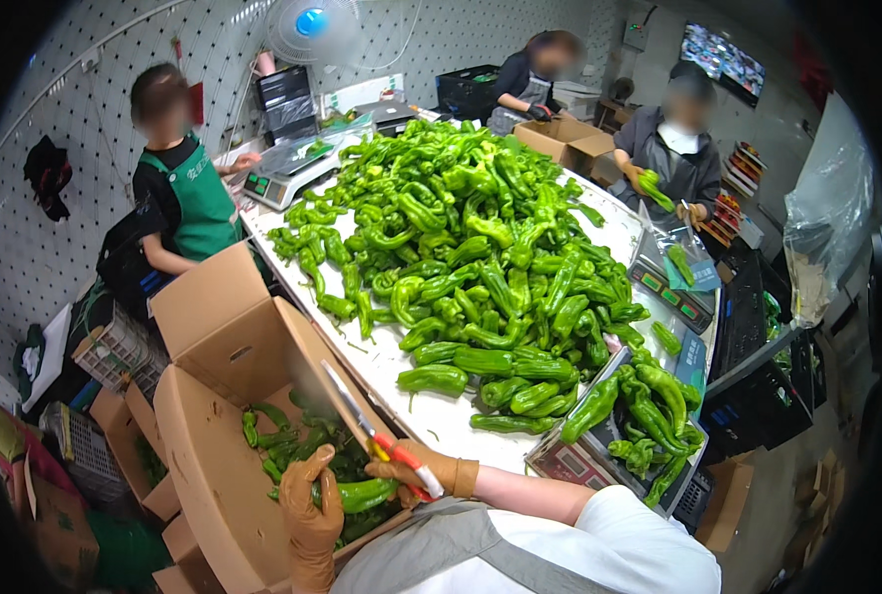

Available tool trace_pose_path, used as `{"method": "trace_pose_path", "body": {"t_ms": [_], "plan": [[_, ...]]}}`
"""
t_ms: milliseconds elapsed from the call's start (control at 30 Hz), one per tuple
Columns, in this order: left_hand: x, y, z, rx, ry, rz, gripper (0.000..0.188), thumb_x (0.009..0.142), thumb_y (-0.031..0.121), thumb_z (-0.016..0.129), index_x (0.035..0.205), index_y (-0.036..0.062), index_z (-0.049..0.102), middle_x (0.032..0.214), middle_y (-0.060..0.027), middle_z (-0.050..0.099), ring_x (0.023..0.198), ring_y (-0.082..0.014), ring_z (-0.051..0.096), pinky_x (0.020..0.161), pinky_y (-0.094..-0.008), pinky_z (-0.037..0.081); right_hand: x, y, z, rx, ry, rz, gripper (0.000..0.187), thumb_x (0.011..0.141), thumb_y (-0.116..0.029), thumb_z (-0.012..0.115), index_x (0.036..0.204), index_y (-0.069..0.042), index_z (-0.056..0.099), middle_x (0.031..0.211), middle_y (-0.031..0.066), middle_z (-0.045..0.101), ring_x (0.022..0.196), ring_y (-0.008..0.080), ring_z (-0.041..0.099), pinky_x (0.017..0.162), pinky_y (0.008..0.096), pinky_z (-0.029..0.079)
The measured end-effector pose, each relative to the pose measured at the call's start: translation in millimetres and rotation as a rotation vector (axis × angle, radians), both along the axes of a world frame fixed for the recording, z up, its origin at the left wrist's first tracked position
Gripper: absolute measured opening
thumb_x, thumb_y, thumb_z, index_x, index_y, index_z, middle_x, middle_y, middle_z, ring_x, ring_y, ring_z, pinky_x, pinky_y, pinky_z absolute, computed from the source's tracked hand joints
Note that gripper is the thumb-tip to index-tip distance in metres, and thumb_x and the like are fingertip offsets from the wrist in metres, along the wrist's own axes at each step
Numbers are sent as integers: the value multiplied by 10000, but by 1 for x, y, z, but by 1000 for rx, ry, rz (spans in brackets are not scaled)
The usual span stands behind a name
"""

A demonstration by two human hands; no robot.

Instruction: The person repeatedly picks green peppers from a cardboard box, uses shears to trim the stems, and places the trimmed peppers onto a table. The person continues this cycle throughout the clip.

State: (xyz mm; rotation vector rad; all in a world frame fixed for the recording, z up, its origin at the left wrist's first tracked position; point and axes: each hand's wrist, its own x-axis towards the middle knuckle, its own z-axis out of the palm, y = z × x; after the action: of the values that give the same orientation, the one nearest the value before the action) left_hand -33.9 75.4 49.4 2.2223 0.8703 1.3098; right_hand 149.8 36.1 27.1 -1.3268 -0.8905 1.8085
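Both my hands wear brown gloves and are over an open cardboard box (198, 455). My left hand (312, 515) has curled fingers closed on the end of a green pepper (369, 492), which points towards my right hand. Wrapped round the scissors (401, 458) with red-orange handles is my right hand (451, 472); the blades point up and away to the left. Below my hands more green peppers (272, 436) lie in the box, partly hidden by my gloves. A large heap of green peppers (490, 267) covers the white table (431, 421) beyond.
A scale (570, 465) bearing peppers stands at the table's near right corner. Another scale (669, 287) is behind it, and a third (287, 178) stands far left. One person in a green apron (198, 198) is at the left; two others work at the far side.
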Motion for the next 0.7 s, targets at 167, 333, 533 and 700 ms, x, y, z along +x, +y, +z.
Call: {"method": "trace_pose_path", "body": {"t_ms": [167, 333, 533, 700], "plan": [[8, 13, -24, -198, -87, 56, 337, 801, -78, 544, 1127, 3, 527, 1030, -123, 576, 832, -216, 538, 776, -314, 444, -2, 0, -24, 428, -153, -204, 261, 811, -136, 687, 893, -74, 448, 678, 16, 464, 576, 112, 479, 500, 264, 430], [4, 15, -41, -476, -153, 45, 255, 821, 4, 567, 1076, -6, 572, 1029, -122, 599, 898, -205, 562, 839, -311, 441, -5, 2, -39, 479, -157, -228, 318, 826, -196, 688, 885, -53, 410, 598, 4, 432, 456, 98, 467, 442, 239, 413], [-6, 32, -36, -652, -68, -152, 241, 910, 205, 531, 1003, 3, 625, 865, -89, 645, 766, -152, 582, 683, -256, 456, 20, -6, -32, 210, -75, -200, 202, 818, -193, 674, 848, -12, 589, 644, 68, 605, 485, 125, 566, 427, 247, 452], [-60, 79, -47, -740, -502, 153, 341, 965, 333, 447, 1024, 44, 619, 792, -19, 635, 661, -79, 554, 603, -196, 441, 106, 11, -31, 383, 314, -782, 337, 831, -193, 649, 1083, -33, 492, 895, 118, 628, 605, 148, 574, 524, 258, 500]]}}
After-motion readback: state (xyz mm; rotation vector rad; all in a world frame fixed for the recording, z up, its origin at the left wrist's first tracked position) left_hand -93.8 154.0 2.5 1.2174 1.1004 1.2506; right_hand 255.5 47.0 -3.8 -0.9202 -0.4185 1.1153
